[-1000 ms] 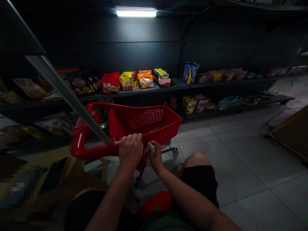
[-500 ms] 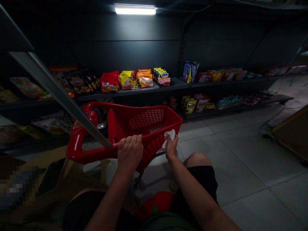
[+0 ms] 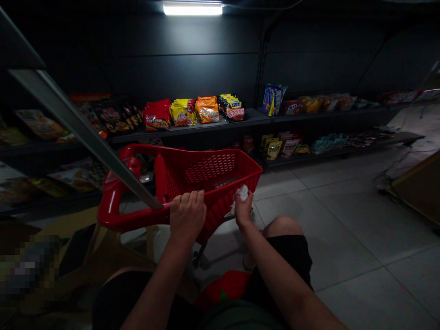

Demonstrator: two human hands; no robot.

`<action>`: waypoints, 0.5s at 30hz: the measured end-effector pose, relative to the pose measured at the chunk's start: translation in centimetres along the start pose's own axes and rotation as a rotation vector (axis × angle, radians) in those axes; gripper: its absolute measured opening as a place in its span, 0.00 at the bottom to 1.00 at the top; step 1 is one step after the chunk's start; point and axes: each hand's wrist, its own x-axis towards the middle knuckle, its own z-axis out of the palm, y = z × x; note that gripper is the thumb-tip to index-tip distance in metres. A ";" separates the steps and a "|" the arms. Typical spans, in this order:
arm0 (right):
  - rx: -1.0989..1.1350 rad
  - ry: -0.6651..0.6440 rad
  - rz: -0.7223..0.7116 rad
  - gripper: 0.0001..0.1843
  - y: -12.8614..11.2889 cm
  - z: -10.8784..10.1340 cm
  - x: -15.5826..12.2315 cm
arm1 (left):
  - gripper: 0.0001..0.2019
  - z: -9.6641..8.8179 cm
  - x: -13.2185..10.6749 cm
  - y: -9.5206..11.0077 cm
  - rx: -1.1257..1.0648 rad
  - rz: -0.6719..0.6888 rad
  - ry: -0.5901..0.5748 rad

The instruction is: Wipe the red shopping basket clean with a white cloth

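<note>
A red plastic shopping cart (image 3: 137, 223) stands before me, its basket walls pierced with small holes. My left hand (image 3: 188, 215) is closed over the near rim of the basket, fingers curled to the inside. In my right hand (image 3: 244, 211) is a crumpled white cloth (image 3: 242, 193), perhaps a tissue, held against the outer side near the basket's far right end. The fingertips of that hand are partly hidden by the cloth. A grey metal pole (image 3: 85, 133) slants down to the cart's rim, left of my left hand.
Behind the cart, dark shelves (image 3: 192, 130) carry snack packets (image 3: 208, 110) in several colours. A lit lamp (image 3: 192, 8) hangs above. Cardboard (image 3: 113, 256) lies at lower left; a brown box-like object (image 3: 415, 192) stands at right on the tiled floor (image 3: 343, 220).
My right hand and the white cloth have shifted very slightly along the basket's side. My left hand stays on the rim. The whole view has moved a little.
</note>
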 end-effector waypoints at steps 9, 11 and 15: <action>-0.158 -0.277 -0.152 0.20 -0.4 -1.6 -2.9 | 0.17 -0.2 -0.2 -0.2 -0.020 0.005 -0.025; -0.055 -0.033 0.019 0.25 -1.8 -2.7 1.7 | 0.17 -0.2 -0.2 -0.2 -0.015 0.007 -0.030; 0.049 0.245 0.148 0.32 -3.4 -3.1 6.5 | 0.17 -0.2 -0.3 -0.1 -0.002 0.005 -0.028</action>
